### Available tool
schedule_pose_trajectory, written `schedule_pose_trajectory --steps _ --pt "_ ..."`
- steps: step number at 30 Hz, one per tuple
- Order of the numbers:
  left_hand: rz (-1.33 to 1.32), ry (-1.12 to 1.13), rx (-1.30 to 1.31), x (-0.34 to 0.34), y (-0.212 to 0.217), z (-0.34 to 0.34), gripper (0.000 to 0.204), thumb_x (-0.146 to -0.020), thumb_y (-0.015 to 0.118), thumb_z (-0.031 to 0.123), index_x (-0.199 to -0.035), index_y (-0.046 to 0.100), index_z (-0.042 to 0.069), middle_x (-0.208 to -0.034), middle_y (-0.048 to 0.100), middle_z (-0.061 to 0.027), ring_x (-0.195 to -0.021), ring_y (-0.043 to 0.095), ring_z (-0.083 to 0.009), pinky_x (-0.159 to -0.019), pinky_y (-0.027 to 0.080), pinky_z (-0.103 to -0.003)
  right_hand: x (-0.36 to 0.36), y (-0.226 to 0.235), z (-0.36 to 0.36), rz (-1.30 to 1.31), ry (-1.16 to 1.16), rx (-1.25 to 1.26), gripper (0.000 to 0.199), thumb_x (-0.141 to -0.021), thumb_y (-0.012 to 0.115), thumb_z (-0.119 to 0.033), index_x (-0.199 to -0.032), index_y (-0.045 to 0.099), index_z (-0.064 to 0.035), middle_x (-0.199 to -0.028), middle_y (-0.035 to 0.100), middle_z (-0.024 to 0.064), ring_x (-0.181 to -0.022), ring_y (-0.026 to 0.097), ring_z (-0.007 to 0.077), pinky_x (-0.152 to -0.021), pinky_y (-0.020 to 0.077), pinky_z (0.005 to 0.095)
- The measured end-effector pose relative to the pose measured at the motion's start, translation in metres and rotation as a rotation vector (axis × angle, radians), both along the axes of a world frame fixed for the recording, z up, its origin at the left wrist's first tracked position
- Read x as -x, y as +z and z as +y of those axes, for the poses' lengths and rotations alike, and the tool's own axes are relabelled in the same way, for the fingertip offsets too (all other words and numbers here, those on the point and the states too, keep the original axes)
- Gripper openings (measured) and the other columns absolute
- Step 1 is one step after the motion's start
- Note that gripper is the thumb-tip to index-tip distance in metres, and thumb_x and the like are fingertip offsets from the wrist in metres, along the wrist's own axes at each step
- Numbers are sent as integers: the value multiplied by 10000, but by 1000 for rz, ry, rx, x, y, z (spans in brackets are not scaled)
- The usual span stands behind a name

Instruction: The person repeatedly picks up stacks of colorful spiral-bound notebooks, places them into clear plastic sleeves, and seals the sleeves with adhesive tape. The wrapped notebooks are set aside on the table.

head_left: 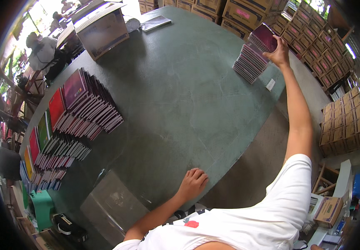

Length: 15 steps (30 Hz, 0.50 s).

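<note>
Head view: I'm seeing the right hand [278, 55] grasping notebooks [250, 64], upper right (left hand [193, 182] resting loosely curled, lower centre).

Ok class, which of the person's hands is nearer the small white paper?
Right. The right hand is just beyond the paper, at the notebooks; the left hand is farther off, by the near edge of the table.
</note>
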<state>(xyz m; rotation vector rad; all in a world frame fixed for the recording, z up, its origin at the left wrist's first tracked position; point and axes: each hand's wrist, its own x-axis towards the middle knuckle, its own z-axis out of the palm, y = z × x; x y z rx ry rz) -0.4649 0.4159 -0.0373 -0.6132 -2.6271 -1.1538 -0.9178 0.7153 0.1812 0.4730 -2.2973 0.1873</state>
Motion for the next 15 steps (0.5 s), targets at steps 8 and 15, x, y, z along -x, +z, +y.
schedule_pose_trajectory --steps 8,15 --pt "-54 40 22 5 9 2 148 -792 617 146 -919 576 83 -992 530 -75 -1019 493 -268 -853 396 -388 66 -49 -1 -355 -306 -61 748 -660 746 -242 -1321 423 -103 -1348 424 169 -1228 423 312 -1027 341 363" --pt "23 95 22 -6 0 -1 132 -768 609 150 -853 562 61 -967 532 -99 -1025 501 -268 -865 400 -398 48 -108 -77 147 -45 -160 775 -786 652 -316 -1418 241 -135 -1431 284 175 -1322 254 360 -1046 217 551"
